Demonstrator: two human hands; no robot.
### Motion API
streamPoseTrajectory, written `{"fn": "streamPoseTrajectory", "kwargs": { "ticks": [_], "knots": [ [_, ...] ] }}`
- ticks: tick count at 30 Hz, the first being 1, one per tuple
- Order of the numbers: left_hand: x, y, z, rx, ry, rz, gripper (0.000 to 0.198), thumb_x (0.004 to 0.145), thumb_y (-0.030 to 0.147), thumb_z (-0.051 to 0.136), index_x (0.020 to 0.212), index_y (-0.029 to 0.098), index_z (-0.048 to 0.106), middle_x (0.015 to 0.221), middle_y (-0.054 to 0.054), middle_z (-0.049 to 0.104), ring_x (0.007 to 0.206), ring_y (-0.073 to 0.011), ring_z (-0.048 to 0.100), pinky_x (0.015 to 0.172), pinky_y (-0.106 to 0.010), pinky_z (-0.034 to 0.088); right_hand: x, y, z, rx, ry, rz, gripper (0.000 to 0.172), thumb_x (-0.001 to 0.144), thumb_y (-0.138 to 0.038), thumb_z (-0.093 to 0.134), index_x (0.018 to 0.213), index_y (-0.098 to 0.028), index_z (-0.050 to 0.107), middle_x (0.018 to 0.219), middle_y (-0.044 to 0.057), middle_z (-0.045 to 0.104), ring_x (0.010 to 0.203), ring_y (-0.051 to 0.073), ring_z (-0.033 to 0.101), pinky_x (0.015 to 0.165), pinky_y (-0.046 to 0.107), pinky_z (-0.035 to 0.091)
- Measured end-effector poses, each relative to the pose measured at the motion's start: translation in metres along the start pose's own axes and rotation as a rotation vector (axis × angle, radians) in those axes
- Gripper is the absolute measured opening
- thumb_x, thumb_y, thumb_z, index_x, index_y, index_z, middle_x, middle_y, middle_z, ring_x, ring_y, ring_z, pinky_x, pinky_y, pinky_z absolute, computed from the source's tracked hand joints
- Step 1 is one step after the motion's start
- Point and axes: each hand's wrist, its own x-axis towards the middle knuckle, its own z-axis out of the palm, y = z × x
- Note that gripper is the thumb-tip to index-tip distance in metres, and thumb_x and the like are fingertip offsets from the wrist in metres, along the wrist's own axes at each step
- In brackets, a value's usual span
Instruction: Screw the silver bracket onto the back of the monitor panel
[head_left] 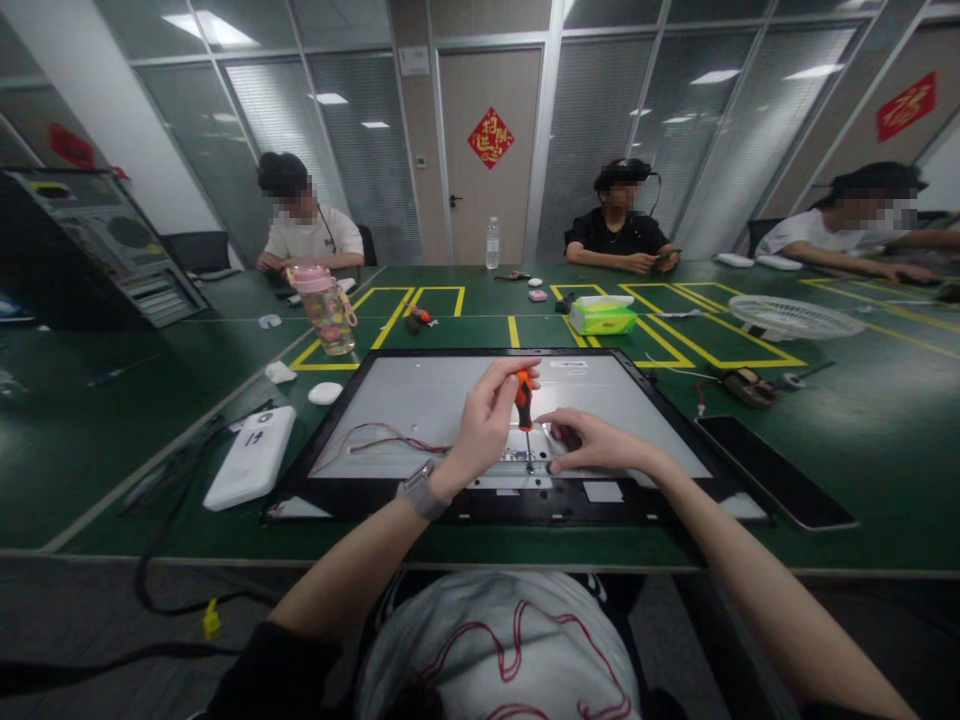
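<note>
Centrally, the orange-black screwdriver (pixel 524 402) stands nearly upright over the panel (pixel 405 395), gripped in the left hand (pixel 487 415); the right hand (pixel 596 440), loosely spread, is just beside it. Beyond, white tissue (pixel 611 301) tops the green pack (pixel 602 320); contents of the pink-lidded bottle (pixel 324 312) are unclear.

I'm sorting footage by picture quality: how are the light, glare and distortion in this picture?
Head view throughout: dim overall, light patches on the glass wall; a soft sheen on the panel; the pillar leans, likely from wide-angle distortion; the screwdriver reads clearly, the computer case softer.
</note>
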Motion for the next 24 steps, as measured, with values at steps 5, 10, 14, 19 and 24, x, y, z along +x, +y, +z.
{"fn": "streamPoseTrajectory", "kwargs": {
  "ticks": [5, 10, 14, 19, 24],
  "knots": [
    [0.0007, -0.0014, 0.0005, 0.025, 0.041, 0.050, 0.018, 0.089, 0.034, 0.063, 0.091, 0.019, 0.072, 0.096, -0.006, 0.061, 0.092, -0.0160, 0.058, 0.081, -0.028, 0.049, -0.0005, -0.0001, -0.0002, -0.004, 0.007, -0.009, 0.068, 0.067, -0.049, 0.081, 0.123, -0.017, 0.061, 0.085, 0.001, 0.053, 0.078, 0.018, 0.052, 0.071, 0.029, 0.044],
    [0.0002, 0.0006, 0.0011, -0.022, 0.002, -0.028, 0.028, 0.099, 0.031, 0.044, 0.110, 0.020, 0.068, 0.097, -0.006, 0.065, 0.084, -0.0136, 0.060, 0.077, -0.028, 0.050, -0.0007, -0.0009, -0.0005, 0.009, 0.004, -0.002, 0.071, 0.067, -0.050, 0.081, 0.125, -0.015, 0.061, 0.086, 0.002, 0.053, 0.079, 0.019, 0.052, 0.072, 0.030, 0.045],
    [0.0008, 0.0007, 0.0008, -0.029, -0.001, -0.011, 0.023, 0.090, 0.039, 0.061, 0.097, 0.020, 0.073, 0.105, -0.008, 0.060, 0.092, -0.0156, 0.059, 0.076, -0.026, 0.051, -0.0008, -0.0004, 0.0002, 0.011, 0.010, 0.000, 0.071, 0.067, -0.050, 0.080, 0.126, -0.016, 0.060, 0.087, 0.002, 0.055, 0.078, 0.019, 0.052, 0.072, 0.030, 0.045],
    [0.0002, -0.0026, 0.0018, -0.046, 0.062, -0.052, 0.020, 0.090, 0.035, 0.062, 0.100, 0.021, 0.071, 0.096, -0.005, 0.059, 0.084, -0.0133, 0.059, 0.067, -0.023, 0.051, -0.0014, 0.0004, 0.0004, 0.011, 0.009, -0.002, 0.071, 0.067, -0.050, 0.080, 0.126, -0.016, 0.060, 0.088, 0.002, 0.055, 0.081, 0.020, 0.054, 0.075, 0.031, 0.046],
    [0.0006, -0.0026, 0.0002, -0.104, -0.013, -0.064, 0.028, 0.097, 0.035, 0.048, 0.105, 0.019, 0.070, 0.096, -0.007, 0.064, 0.086, -0.0152, 0.061, 0.073, -0.027, 0.052, -0.0010, -0.0004, -0.0001, 0.016, 0.006, 0.006, 0.071, 0.067, -0.049, 0.080, 0.126, -0.016, 0.060, 0.089, 0.003, 0.054, 0.081, 0.020, 0.054, 0.075, 0.032, 0.046]
  ]
}}
